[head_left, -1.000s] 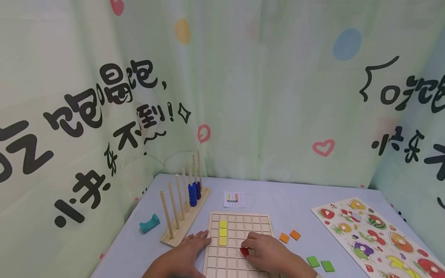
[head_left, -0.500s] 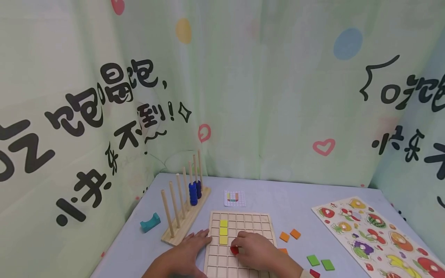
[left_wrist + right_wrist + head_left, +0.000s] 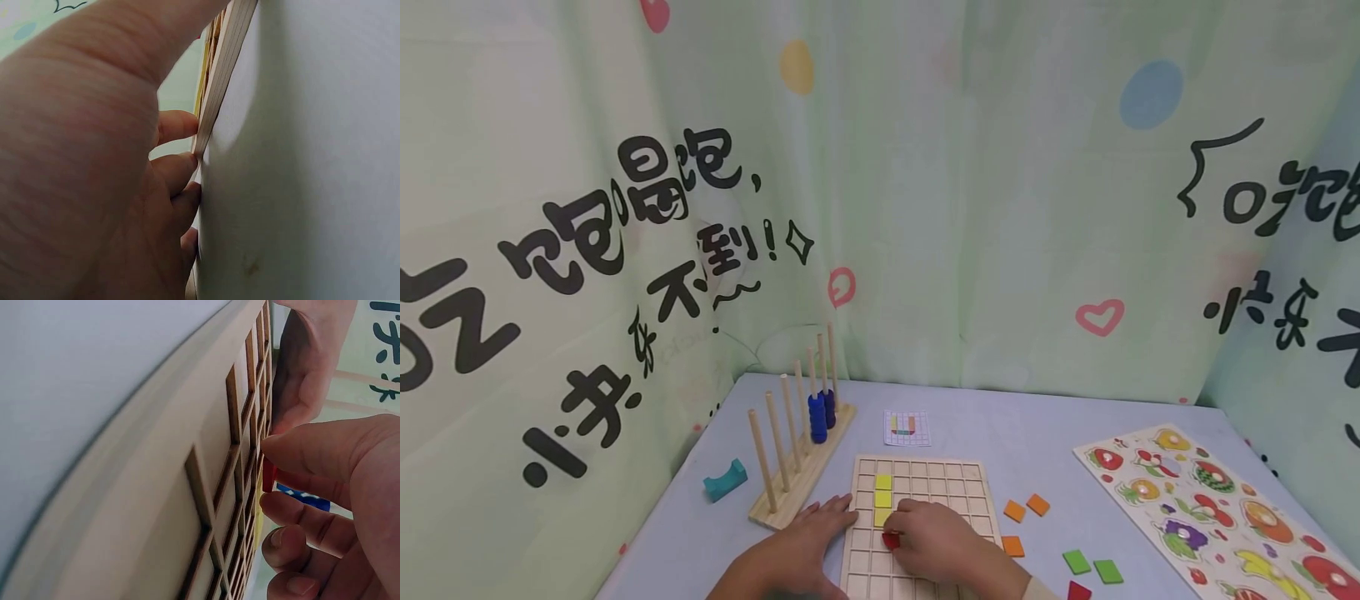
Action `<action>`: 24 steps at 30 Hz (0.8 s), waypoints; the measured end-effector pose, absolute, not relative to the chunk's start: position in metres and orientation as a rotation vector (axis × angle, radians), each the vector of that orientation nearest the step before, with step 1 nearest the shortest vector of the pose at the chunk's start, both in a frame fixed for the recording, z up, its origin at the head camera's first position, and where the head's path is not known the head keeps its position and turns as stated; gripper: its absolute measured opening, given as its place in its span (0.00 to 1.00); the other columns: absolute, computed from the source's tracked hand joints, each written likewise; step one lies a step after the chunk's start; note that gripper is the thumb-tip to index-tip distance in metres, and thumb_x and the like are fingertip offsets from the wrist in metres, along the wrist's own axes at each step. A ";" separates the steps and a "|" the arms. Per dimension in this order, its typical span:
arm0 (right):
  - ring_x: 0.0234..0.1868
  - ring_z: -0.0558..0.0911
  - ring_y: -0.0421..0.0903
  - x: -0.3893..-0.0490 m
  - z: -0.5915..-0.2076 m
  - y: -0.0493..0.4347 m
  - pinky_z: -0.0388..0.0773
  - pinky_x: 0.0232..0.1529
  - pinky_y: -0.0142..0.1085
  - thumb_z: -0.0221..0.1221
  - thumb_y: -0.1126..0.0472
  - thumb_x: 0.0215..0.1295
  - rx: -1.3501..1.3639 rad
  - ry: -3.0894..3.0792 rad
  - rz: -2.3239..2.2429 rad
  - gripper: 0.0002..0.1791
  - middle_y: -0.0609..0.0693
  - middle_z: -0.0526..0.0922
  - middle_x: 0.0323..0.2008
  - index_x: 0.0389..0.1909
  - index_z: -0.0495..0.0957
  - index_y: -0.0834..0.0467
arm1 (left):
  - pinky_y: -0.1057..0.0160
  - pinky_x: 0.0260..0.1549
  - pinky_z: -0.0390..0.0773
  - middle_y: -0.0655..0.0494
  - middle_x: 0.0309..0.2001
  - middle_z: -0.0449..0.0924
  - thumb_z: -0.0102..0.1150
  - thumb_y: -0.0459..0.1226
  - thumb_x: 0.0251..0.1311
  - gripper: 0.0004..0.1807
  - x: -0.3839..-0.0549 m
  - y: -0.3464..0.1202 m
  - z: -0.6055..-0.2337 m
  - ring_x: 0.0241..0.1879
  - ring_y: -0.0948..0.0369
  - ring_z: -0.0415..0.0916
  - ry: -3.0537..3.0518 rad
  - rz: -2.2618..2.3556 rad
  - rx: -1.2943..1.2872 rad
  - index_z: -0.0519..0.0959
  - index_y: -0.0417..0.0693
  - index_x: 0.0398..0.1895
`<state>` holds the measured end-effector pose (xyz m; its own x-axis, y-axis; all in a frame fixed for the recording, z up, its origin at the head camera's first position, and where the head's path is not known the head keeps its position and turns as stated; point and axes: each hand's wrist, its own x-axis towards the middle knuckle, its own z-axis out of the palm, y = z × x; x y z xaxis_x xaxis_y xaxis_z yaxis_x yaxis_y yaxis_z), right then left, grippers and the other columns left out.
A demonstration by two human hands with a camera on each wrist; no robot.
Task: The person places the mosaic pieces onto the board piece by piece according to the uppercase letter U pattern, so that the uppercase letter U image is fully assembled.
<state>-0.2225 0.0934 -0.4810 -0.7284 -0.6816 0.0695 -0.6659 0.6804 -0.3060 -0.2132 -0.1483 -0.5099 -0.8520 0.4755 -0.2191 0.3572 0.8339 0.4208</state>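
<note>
My right hand (image 3: 942,543) pinches a red square tile (image 3: 891,541) between thumb and fingertips, low over the wooden grid board (image 3: 936,472). The red tile is just below a column of three yellow tiles (image 3: 883,499) set in the grid. In the right wrist view the thumb and a finger hold the red tile (image 3: 269,475) on edge, close to the cells. My left hand (image 3: 801,546) rests at the board's left side, fingers extended. In the left wrist view its fingertips touch the board's edge (image 3: 228,69).
Orange tiles (image 3: 1015,511), green tiles (image 3: 1077,562) and another red tile (image 3: 1078,591) lie right of the board. A pattern card (image 3: 907,428) lies behind it. Left stand a peg rack (image 3: 808,475) with blue rings and a teal block (image 3: 726,481). A fruit puzzle board (image 3: 1210,508) lies far right.
My right hand has moved left across the board with the red tile, to below the yellow column. This uncovers an orange tile and a red tile at right. The left hand stays put.
</note>
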 end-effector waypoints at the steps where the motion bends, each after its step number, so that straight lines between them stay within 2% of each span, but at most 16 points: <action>1: 0.28 0.71 0.33 -0.223 -0.481 0.092 0.74 0.32 0.29 0.65 0.60 0.54 -1.139 2.838 -0.482 0.12 0.35 0.75 0.31 0.41 0.86 0.49 | 0.46 0.69 0.52 0.59 0.75 0.54 0.67 0.73 0.29 0.59 -0.213 -0.148 -0.509 0.74 0.57 0.48 2.700 0.527 0.633 0.65 0.62 0.71; 13: 0.26 0.70 0.34 -0.226 -0.486 0.083 0.73 0.29 0.29 0.66 0.60 0.52 -1.111 2.873 -0.459 0.12 0.35 0.73 0.28 0.40 0.86 0.49 | 0.48 0.68 0.54 0.58 0.74 0.55 0.67 0.73 0.32 0.58 -0.212 -0.149 -0.507 0.73 0.57 0.50 2.717 0.510 0.688 0.65 0.59 0.71; 24: 0.27 0.69 0.34 -0.226 -0.483 0.077 0.72 0.29 0.29 0.66 0.60 0.51 -1.078 2.866 -0.471 0.12 0.35 0.73 0.28 0.40 0.86 0.51 | 0.47 0.68 0.54 0.58 0.74 0.55 0.66 0.74 0.31 0.60 -0.213 -0.150 -0.510 0.73 0.57 0.49 2.732 0.495 0.702 0.65 0.59 0.71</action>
